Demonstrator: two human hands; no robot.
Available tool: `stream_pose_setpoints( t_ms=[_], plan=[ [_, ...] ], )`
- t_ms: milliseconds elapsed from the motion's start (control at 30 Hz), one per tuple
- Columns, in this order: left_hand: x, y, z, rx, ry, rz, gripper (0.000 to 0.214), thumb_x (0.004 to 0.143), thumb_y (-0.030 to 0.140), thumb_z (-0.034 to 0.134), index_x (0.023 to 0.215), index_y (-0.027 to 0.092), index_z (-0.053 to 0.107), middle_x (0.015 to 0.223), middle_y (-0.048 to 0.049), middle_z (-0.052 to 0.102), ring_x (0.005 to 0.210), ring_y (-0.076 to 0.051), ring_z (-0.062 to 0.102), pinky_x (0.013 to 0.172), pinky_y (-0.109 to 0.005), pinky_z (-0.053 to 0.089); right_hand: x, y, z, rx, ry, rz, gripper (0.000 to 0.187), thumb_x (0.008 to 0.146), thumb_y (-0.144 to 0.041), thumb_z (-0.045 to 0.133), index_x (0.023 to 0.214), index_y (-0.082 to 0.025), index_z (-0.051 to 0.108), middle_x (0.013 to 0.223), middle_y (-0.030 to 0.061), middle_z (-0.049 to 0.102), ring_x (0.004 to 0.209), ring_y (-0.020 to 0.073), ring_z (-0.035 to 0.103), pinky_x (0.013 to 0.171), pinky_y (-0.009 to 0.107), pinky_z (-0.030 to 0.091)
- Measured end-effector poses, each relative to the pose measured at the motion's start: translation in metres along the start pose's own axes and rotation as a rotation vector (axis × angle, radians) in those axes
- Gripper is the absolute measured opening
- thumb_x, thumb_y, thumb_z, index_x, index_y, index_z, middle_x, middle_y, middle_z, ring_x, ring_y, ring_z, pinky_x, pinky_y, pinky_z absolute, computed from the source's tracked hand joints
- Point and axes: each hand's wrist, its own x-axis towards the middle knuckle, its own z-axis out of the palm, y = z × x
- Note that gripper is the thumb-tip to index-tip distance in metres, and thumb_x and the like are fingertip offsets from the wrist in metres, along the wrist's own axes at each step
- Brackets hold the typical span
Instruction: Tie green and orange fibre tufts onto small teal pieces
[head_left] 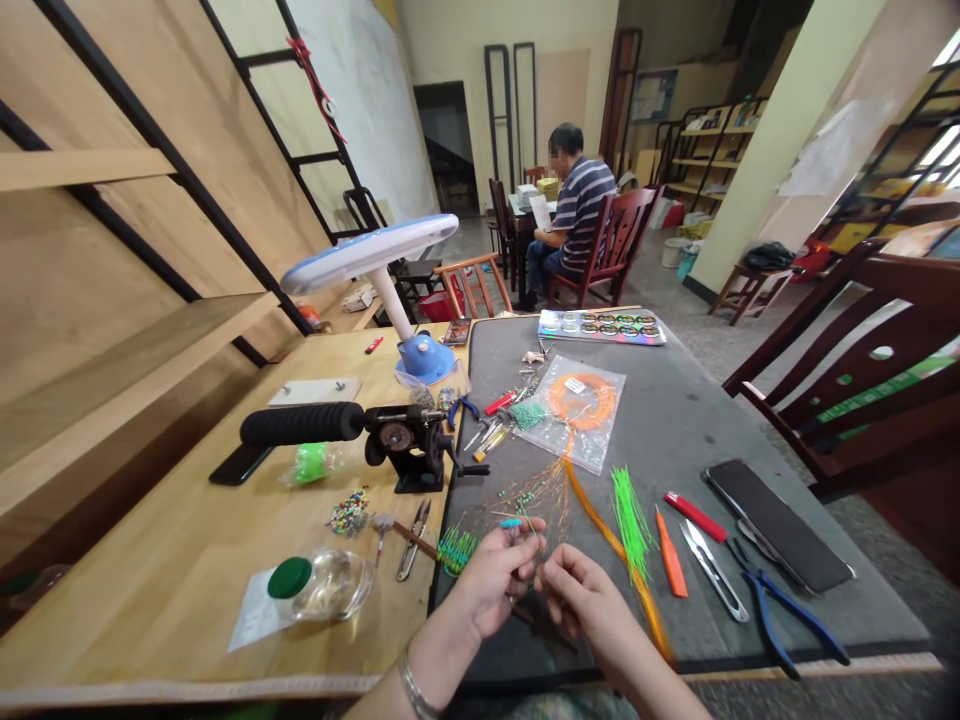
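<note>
My left hand [495, 580] and my right hand [581, 590] meet over the near edge of the grey mat [675, 430], both with fingers pinched. Between the fingertips runs a thin wire with a small blue bead piece [511, 523] at its top; which hand grips it I cannot make out. A bracelet circles my left wrist. Just left of my left hand lies a bundle of green and blue beaded wires [456, 550]. To the right lie a long orange strand [615, 545] and a bunch of bright green strands [630, 510].
On the mat are an orange cutter [671, 568], a red pen [695, 516], snips [712, 570], blue-handled pliers [795, 615], a phone [780, 525] and a bag of orange cord [581, 405]. A black-handled clamp tool [360, 435], a lamp [375, 255], a green-capped jar [322, 585] stand left. A person sits far back.
</note>
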Motion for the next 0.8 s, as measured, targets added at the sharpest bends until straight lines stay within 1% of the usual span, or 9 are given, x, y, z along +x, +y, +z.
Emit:
stream_pose_setpoints(
  t_ms=[200,367,633,800],
  plan=[
    [-0.0005,0.0024,0.0017,-0.019,0.001,0.014,0.045,0.056,0.028,0.084,0.092,0.013,0.062,0.064,0.0056,0.052,0.041,0.0,0.033,0.037,-0.015,0.013,0.0061,-0.0004,0.0007,-0.013,-0.008,0.014,0.045,0.07,-0.063,0.059,0.07,-0.019,0.049,0.044,-0.0083,0.048,0.034,0.0039,0.029,0.036,0.017,0.018],
    [-0.0002,0.0041,0.002,-0.017,0.011,0.019,0.045,0.056,0.027,0.084,0.092,0.013,0.062,0.065,0.0057,0.052,0.041,0.0,0.033,0.037,-0.015,0.012,0.0081,-0.0043,0.002,-0.015,-0.01,-0.003,0.04,0.07,-0.058,0.061,0.068,-0.019,0.049,0.045,-0.0077,0.048,0.037,0.0045,0.031,0.038,0.018,0.02],
    [0.0018,0.0052,0.0013,0.002,0.004,0.009,0.043,0.057,0.029,0.083,0.09,0.013,0.061,0.055,0.0084,0.046,0.039,0.0,0.03,0.037,-0.015,0.012,0.0095,-0.0039,0.0024,0.009,-0.006,-0.005,0.039,0.07,-0.056,0.062,0.067,-0.019,0.05,0.046,-0.0075,0.048,0.038,0.005,0.033,0.039,0.018,0.021],
    [0.002,0.005,0.0012,0.002,-0.003,0.021,0.042,0.058,0.028,0.083,0.091,0.012,0.061,0.056,0.0078,0.048,0.039,0.0,0.03,0.037,-0.015,0.012,0.0099,-0.0047,0.0029,0.011,-0.012,-0.014,0.037,0.07,-0.054,0.062,0.067,-0.019,0.05,0.048,-0.0069,0.049,0.039,0.0054,0.035,0.039,0.018,0.021]
  ],
)
